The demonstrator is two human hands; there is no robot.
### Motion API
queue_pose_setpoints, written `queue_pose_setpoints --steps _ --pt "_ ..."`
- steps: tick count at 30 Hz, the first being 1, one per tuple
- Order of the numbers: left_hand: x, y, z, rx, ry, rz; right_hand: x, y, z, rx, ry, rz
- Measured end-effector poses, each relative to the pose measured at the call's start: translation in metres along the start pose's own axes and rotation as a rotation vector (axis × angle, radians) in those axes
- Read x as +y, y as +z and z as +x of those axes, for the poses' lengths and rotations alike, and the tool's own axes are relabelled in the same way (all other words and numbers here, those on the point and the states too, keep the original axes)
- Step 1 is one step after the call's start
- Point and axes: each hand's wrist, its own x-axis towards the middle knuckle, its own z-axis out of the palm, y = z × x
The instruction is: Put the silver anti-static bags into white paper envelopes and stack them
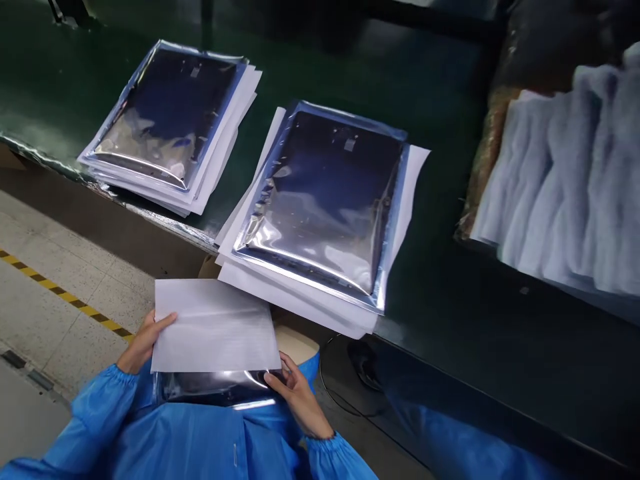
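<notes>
My left hand grips the left edge of a white foam sheet, thumb on top. Under that sheet a dark panel in a shiny clear bag shows along its near side, close to my body. My right hand is closed on the right edge of the bagged panel, thumb on top, at the sheet's near right corner. Beyond my hands, on the green table, a stack of bagged panels with white sheets between them overhangs the front edge. A second such stack lies to its left.
The green table runs across the view. On its right stands a pile of wavy white foam sheets beside a brown, plastic-wrapped edge. A black cable hangs below the table edge. Yellow-black tape crosses the floor at left.
</notes>
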Motion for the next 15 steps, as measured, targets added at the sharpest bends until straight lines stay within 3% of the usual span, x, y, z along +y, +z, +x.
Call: queue_pose_setpoints --steps 4,8,15 --pt "-0.015 -0.003 0.008 -0.006 -0.056 -0.006 0.011 0.001 -0.01 -0.036 0.088 0.01" --pt "-0.025 -0.009 0.009 0.089 0.012 -0.028 0.019 0.006 -0.016 0.012 0.117 0.015" --pt "-0.02 -0.014 0.016 0.205 0.105 -0.084 0.028 0.017 -0.027 0.258 0.182 -0.043"
